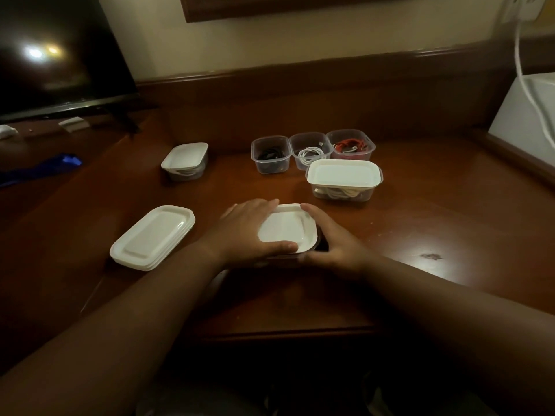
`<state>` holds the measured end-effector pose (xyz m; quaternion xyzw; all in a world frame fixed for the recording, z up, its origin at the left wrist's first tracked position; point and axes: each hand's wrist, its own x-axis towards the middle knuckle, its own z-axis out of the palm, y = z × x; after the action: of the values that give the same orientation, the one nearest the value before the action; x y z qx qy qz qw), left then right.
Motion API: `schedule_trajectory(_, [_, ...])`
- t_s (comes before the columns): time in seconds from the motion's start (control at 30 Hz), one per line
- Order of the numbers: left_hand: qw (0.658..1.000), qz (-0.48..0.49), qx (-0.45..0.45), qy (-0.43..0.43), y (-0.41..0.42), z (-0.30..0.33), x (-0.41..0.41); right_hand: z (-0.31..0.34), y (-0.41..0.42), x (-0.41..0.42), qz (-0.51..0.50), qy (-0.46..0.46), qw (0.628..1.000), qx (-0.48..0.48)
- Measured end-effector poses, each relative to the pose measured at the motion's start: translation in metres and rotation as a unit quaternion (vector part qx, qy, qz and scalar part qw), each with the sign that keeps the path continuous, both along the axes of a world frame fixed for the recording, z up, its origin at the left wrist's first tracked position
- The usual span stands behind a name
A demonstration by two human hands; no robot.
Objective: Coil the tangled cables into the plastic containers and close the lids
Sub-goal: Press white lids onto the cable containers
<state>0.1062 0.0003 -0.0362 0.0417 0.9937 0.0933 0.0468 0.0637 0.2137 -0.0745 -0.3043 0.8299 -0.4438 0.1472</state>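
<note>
Pressing a white lid (286, 228) onto the nearest container at the desk's (420, 235) front middle, we grip its left edge with our left hand (250, 232) and its right side with our right hand (333, 244).

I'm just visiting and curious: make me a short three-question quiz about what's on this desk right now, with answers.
1. Count: how many containers stand open, with no lid on?
2. True or false: the stack of spare lids lies on the person's right side.
3. Pick one: what are both hands doing? A) untangling a red cable B) pressing a white lid onto a container C) lifting the television

Key
1. Three: one with a black cable, one with a white cable, one with a red cable.
2. False; it lies to the left.
3. B: the left hand and right hand grip the white lid at its edges.
</note>
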Motion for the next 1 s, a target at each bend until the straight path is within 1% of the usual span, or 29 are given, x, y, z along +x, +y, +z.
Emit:
schedule_trajectory(0.07, [1.000,-0.007,-0.001,-0.014,0.000,-0.003,0.000,0.001,-0.002,0.001,-0.008,-0.015,1.000,0.001])
schedule_trajectory(0.17, [1.000,-0.005,-0.001,-0.027,-0.002,-0.004,-0.001,0.000,-0.005,0.001,-0.029,-0.011,1.000,0.007])
schedule_trajectory(0.3, [0.999,-0.005,-0.006,-0.045,0.002,0.000,-0.002,-0.005,-0.009,0.002,-0.039,0.030,0.998,0.047])
schedule_trajectory(0.4, [0.998,-0.004,-0.016,-0.065,0.008,0.007,-0.001,-0.006,-0.012,0.002,-0.045,0.084,0.990,0.106])
schedule_trajectory(0.5, [0.998,-0.003,-0.004,-0.063,0.009,0.008,-0.003,-0.003,-0.014,0.003,-0.051,0.121,0.981,0.146])
schedule_trajectory(0.63, [0.999,0.002,0.004,-0.052,0.003,-0.003,-0.007,0.004,-0.016,0.002,-0.043,0.120,0.978,0.167])
schedule_trajectory(0.77, [0.999,0.022,-0.013,-0.044,0.004,-0.014,-0.013,0.011,-0.017,-0.008,-0.028,0.131,0.966,0.221])
schedule_trajectory(0.83, [0.999,0.017,-0.012,-0.039,0.002,-0.014,-0.014,0.018,-0.019,-0.013,-0.014,0.129,0.961,0.243])
schedule_trajectory(0.9, [0.999,-0.002,0.014,-0.030,-0.001,-0.012,-0.013,0.024,-0.021,-0.016,0.000,0.122,0.959,0.255])
schedule_trajectory(1.0, [0.994,-0.012,0.106,-0.007,-0.004,-0.009,-0.004,0.029,-0.022,-0.020,0.012,0.092,0.962,0.257])
